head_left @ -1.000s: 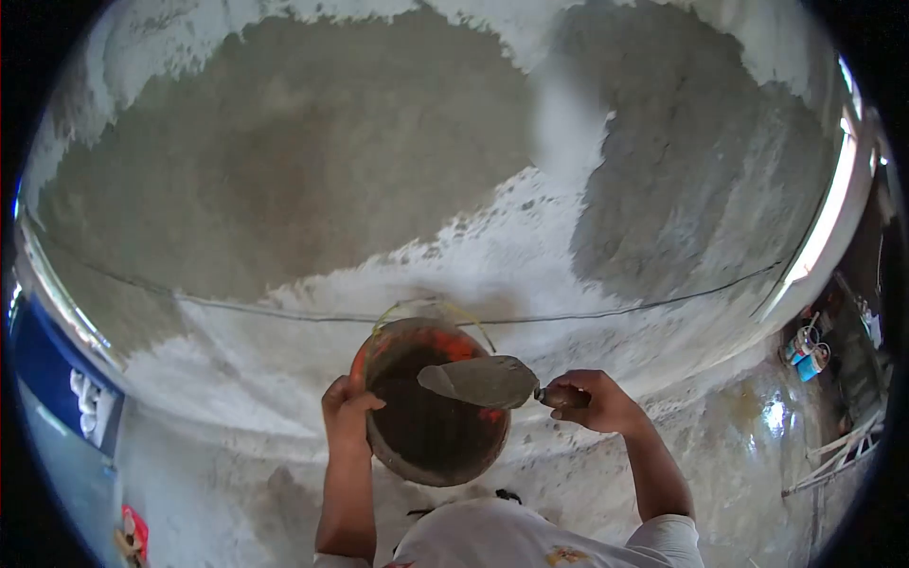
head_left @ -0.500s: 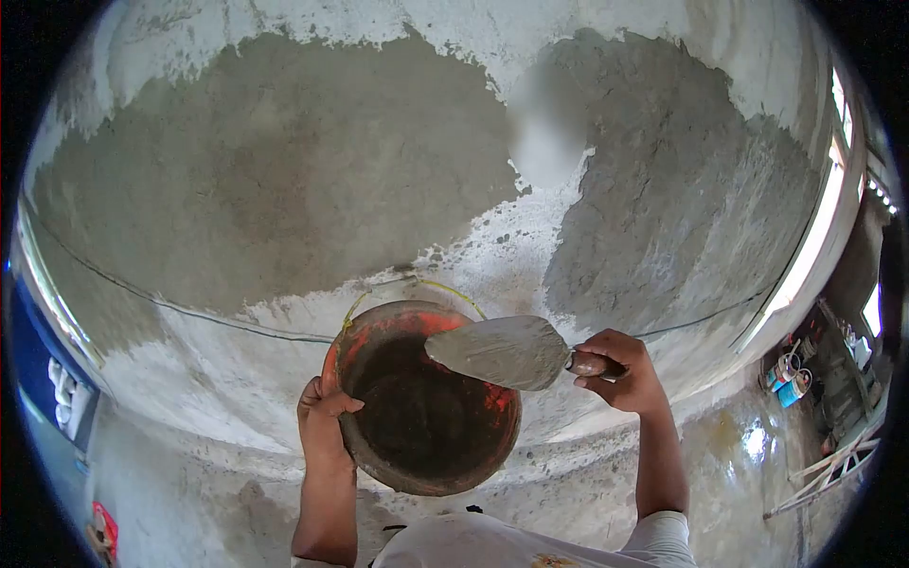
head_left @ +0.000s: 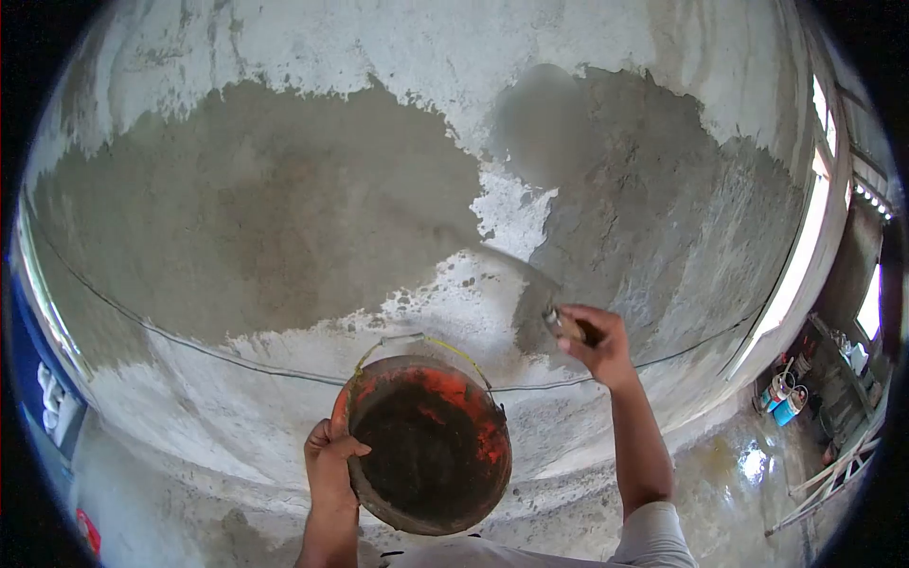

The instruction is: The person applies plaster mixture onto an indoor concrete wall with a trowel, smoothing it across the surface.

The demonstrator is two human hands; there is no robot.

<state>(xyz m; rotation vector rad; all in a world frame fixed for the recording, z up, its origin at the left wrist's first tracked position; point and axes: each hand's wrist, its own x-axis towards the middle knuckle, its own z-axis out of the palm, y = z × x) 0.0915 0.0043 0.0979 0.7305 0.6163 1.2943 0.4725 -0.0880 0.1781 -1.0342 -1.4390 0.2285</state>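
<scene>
My left hand [head_left: 333, 466] grips the near-left rim of an orange mortar bucket [head_left: 485, 437], thumb over the edge. Grey mortar coats the bucket's inside, and its yellow-wrapped wire handle [head_left: 454, 348] stands up on the wall side. Closed around the wooden handle of a trowel [head_left: 530, 273], my right hand [head_left: 598, 343] is up and right of the bucket. The trowel's blade, seen nearly edge-on and blurred, lies over the curved wall near the pale strip [head_left: 511, 204] between two grey mortar patches, a left one [head_left: 312, 218] and a right one [head_left: 663, 218].
A thin cable [head_left: 218, 352] runs across the lower wall. On the right, blue and white pails [head_left: 788, 405] stand on the wet floor near some wooden bars [head_left: 826, 483]. A red object [head_left: 88, 530] lies at lower left.
My right hand has raised the trowel from over the bucket toward the wall, turning its blade nearly edge-on. My left hand still holds the bucket, which sits lower in view.
</scene>
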